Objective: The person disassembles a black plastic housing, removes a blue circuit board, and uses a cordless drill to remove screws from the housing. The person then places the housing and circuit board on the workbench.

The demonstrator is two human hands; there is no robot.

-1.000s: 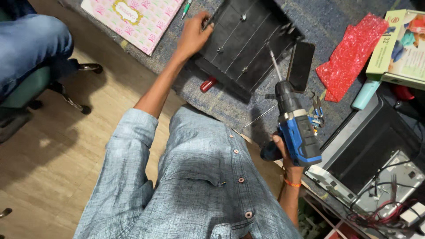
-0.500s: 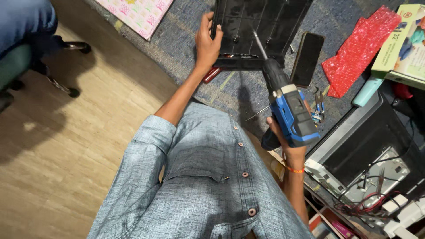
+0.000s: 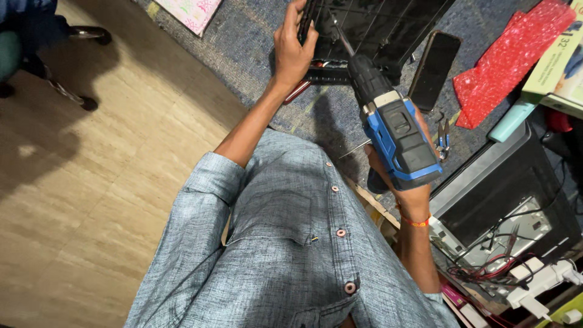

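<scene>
My left hand (image 3: 293, 48) grips the near left edge of a black ribbed panel (image 3: 376, 27) that lies on the blue-grey table (image 3: 255, 61). My right hand (image 3: 408, 191) holds a blue and black cordless drill (image 3: 392, 130) by its handle. The drill's long bit (image 3: 341, 36) points away from me and its tip is over the panel. A black phone (image 3: 434, 70) rests just right of the panel. Small pliers (image 3: 443, 136) lie on the table next to the drill.
A red padded bag (image 3: 507, 61) and a mint-coloured tube (image 3: 511, 121) lie at the right. An opened electronic device (image 3: 504, 200) with wires and white plugs (image 3: 543, 282) sits at the lower right. A pink patterned sheet (image 3: 191, 12) is at the top left, an office chair (image 3: 36, 54) at the far left.
The view has shifted closer to the panel. My left hand slid from the panel's far corner to its near edge, and the drill swung up so its bit now reaches over the panel.
</scene>
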